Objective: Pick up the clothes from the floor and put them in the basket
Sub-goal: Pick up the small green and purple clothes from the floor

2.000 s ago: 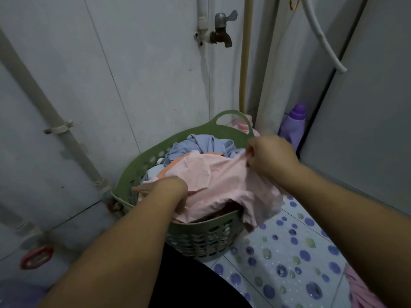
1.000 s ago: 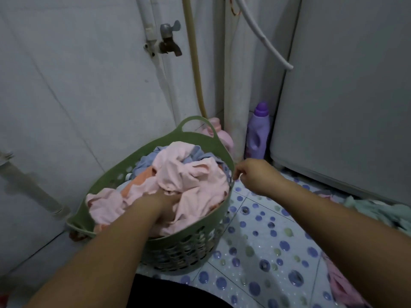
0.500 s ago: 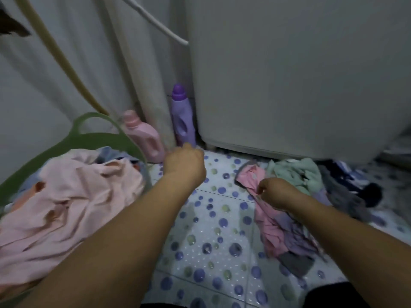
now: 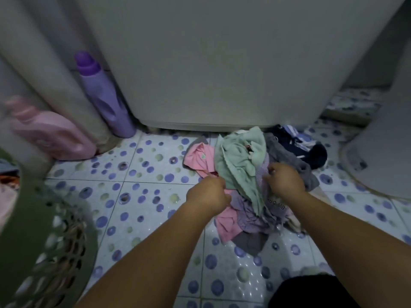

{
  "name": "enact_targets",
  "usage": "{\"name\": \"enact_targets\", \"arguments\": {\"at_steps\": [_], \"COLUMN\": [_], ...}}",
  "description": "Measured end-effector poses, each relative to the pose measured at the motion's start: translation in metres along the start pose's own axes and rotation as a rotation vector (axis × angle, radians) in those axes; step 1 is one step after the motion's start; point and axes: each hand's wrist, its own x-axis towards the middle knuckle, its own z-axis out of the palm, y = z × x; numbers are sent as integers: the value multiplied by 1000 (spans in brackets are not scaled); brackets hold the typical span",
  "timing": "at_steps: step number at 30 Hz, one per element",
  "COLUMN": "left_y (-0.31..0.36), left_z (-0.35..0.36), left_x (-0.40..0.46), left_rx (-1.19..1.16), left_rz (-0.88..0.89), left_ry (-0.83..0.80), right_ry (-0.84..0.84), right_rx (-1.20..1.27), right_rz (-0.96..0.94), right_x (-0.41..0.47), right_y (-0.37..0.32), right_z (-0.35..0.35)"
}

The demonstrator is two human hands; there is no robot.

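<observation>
Mint-green towel [image 4: 239, 162], pink shirt [image 4: 199, 157], purple bottle [image 4: 104, 101], blue-dotted floor tiles [image 4: 138, 196].

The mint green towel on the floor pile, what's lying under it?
Under the mint green towel a pink shirt pokes out on one side, a grey garment on the other, and lilac striped cloth below. Whatever lies beneath its middle is covered.
</observation>
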Motion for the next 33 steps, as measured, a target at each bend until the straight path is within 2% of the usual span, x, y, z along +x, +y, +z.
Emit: {"name": "enact_targets", "arguments": {"at_steps": [3, 9, 11, 13, 15, 18, 21, 27, 31, 33], "left_y": [4, 20, 22, 23, 21, 15, 11, 1, -11, -14], "left_z": [8, 0, -6, -14, -20, -21, -20, -39, -62, -77], "left_x": [6, 15, 14, 9, 4, -5, -10, -24, -30, -34], "left_rx": [-141, -804, -1091, -1377, -1553, -1518, -1461, -1649, -1719, -1751], "left_rz": [-7, -152, -226, -298, -337, -337, -356, -326, -206, -134], "left_ry": [20, 189, 203, 193, 138, 11, 72, 250, 380, 473], "right_ry": [-14, -304, -396, -512, -634, -759, -793, -627, -490, -365], "right_rx": [153, 1130, 1294, 1341, 1351, 1326, 1273, 1126, 1070, 1054], "right_rz": [-24, -109, -158, -207, -225, -212, -211, -156, -10, 84], "right_x": [7, -15, -23, -29, -37, -45, -51, -60, -62, -62], "right_y": [-5, -38, -47, -52, -53, -48, -45, -46, -39, -38], "right_z": [-7, -44, -56, -62, -65, -67, -66, -68, -69, -69]}}
